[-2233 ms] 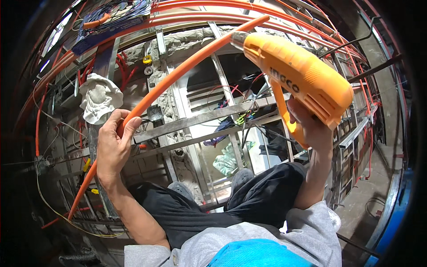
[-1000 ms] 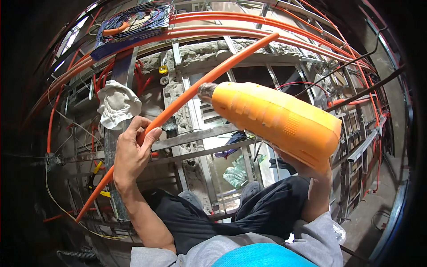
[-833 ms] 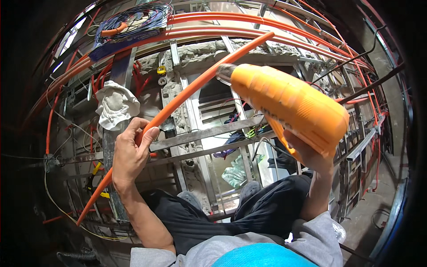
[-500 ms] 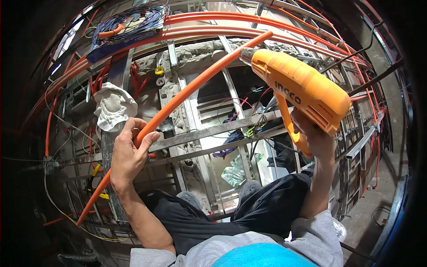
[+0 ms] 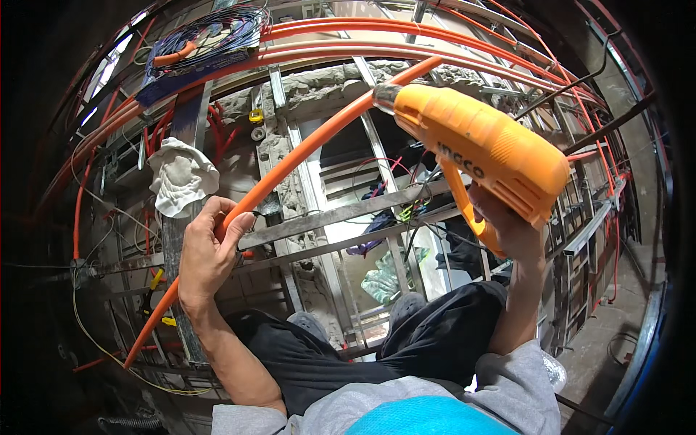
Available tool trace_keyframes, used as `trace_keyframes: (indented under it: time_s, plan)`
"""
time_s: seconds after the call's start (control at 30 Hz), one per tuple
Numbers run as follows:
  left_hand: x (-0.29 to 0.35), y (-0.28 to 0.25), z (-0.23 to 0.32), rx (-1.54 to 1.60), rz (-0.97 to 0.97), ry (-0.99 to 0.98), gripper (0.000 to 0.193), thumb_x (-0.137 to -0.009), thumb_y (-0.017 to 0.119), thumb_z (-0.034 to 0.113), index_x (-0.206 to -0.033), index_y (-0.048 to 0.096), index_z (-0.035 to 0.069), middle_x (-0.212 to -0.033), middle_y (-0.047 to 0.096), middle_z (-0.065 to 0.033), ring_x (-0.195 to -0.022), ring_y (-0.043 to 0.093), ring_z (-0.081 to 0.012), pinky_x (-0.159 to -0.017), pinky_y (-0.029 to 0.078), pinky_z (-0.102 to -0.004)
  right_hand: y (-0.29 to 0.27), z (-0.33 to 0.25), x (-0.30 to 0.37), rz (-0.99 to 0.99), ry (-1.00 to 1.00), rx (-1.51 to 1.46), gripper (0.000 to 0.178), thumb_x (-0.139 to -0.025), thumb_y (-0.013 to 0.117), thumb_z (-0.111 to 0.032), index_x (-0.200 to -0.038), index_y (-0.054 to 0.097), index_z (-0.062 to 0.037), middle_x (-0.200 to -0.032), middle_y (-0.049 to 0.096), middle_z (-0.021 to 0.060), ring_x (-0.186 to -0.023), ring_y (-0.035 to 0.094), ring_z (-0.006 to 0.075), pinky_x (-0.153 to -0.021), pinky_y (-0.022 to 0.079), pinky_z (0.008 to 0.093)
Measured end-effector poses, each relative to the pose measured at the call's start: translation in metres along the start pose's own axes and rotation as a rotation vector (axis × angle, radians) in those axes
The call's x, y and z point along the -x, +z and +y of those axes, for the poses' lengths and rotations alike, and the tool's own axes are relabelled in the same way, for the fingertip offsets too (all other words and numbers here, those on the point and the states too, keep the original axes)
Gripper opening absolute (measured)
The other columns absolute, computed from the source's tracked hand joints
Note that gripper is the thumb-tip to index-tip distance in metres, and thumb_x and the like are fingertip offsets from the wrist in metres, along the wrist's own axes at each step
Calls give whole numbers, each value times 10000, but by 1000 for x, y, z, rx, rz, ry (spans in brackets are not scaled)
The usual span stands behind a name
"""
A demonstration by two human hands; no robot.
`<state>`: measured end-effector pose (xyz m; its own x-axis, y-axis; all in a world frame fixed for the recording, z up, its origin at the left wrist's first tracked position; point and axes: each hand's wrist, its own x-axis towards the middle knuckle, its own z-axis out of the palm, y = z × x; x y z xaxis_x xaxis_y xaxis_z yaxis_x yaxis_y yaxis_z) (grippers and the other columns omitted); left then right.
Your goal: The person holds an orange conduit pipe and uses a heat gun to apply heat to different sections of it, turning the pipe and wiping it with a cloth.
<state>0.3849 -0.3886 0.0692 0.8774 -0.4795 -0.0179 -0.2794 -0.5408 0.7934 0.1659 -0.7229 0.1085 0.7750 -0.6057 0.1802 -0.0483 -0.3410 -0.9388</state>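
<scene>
An orange conduit pipe [image 5: 308, 148] slants from the lower left up to the top centre. Around its lower middle, the fingers and thumb of my left hand [image 5: 210, 243] are closed. My right hand [image 5: 504, 225] grips the handle of a yellow-orange heat gun [image 5: 482, 141], which is held tilted, with its metal nozzle pointing left. The nozzle tip is right beside the upper part of the pipe; whether they touch I cannot tell. Just beyond my left hand, a crumpled white cloth [image 5: 183, 177] rests on a dark beam.
A metal frame [image 5: 348, 212] with open gaps spans beneath me. At the far left, a blue box [image 5: 196, 69] carries coiled dark cable. Several orange pipes [image 5: 406, 32] run across the back. Yellow-handled pliers [image 5: 152, 290] and a yellow tape measure [image 5: 256, 116] lie to the left.
The heat gun has shifted a little left and down, bringing its nozzle lower along the pipe. My left hand keeps its hold on the pipe.
</scene>
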Motion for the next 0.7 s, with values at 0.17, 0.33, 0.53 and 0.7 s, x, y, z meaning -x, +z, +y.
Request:
trace_keyframes:
  time_s: [0.17, 0.33, 0.53, 0.7]
  plan:
    - [0, 0, 5, 7, 20, 1, 300, -927, 748, 305, -979, 639, 30, -600, 492, 7, -547, 396, -81, -509, 329, -278, -6, 11, 10, -154, -172, 155, 340, -852, 788, -23, -1166, 659, -37, -1001, 718, 54, -848, 686, 139, -719, 565, 277]
    - [-1, 0, 10, -36, -28, -11, 302, -937, 736, 321, -967, 637, 37, -566, 447, 27, -534, 368, -80, -505, 311, -282, -12, 24, 26, -239, -229, 377, 445, -839, 823, -88, -1248, 647, -84, -1150, 720, 47, -1012, 697, 156, -863, 556, 305]
    - [1, 0, 6, -17, -25, -31, 311, -948, 720, 333, -968, 655, 30, -563, 440, 24, -531, 368, -80, -509, 320, -280, -2, 12, 22, -284, -134, 427, 392, -857, 814, -106, -1216, 660, -68, -1107, 730, 54, -973, 704, 152, -807, 564, 293]
    - [0, 0, -2, -18, -18, 0, 300, -944, 725, 323, -975, 662, 32, -610, 491, 8, -563, 408, -81, -521, 343, -276, -1, 6, 7, -168, -190, 247, 291, -871, 797, -88, -1123, 664, -28, -911, 703, 43, -740, 659, 107, -640, 540, 259]
